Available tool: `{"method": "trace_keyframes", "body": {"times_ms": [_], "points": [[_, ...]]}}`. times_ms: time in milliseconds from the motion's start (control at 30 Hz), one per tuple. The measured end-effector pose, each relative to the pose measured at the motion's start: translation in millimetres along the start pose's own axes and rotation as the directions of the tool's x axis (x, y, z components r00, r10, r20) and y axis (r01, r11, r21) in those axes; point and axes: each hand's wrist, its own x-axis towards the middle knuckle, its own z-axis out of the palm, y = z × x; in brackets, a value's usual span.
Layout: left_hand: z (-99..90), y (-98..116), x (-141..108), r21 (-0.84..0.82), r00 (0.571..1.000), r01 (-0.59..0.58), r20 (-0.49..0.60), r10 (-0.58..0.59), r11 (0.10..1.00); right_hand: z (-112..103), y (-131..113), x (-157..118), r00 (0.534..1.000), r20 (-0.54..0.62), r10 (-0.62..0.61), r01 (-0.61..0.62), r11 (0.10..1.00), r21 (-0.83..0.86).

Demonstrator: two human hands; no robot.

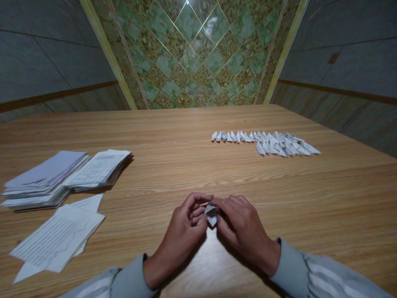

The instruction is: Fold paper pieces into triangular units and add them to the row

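Note:
A small piece of folded paper [211, 217], white with a pointed lower end, is held between my two hands just above the wooden table. My left hand [190, 219] pinches its left side, thumb low and index finger curled over the top. On the other side my right hand [243, 225] grips the paper's right edge and upper part with fingers bent. Fingertips cover some of the paper's top and sides. Farther back on the right stand rows of small folded paper pieces [269, 145], white and pointed, packed close together.
Two stacks of paper sheets [99, 167] lie side by side at the left. In front of them a few loose printed sheets [56, 236] overlap. The wooden table [161, 140] reaches back towards a green and gold tiled wall [192, 54].

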Motion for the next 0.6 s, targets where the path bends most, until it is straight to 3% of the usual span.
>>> {"method": "trace_keyframes", "body": {"times_ms": [267, 500, 600], "points": [[0.0, 3.0, -0.1, -0.078, 0.997, 0.029, -0.069, -0.035, 0.997, -0.6, -1.5, -0.8, 1.000, 0.006, -0.026, 0.026, 0.999, 0.024], [-2.8, 2.5, -1.0, 0.014, 0.996, -0.048, -0.077, 0.049, 0.999, -2.9, -3.3, 3.1, 0.996, 0.048, 0.072, -0.085, 0.928, 0.363], [-2.6, 1.5, -1.9, 0.077, 0.994, -0.092, -0.057, 0.096, 0.993, -3.3, -3.7, 3.3, 0.986, 0.078, 0.147, -0.167, 0.885, 0.435]]}}
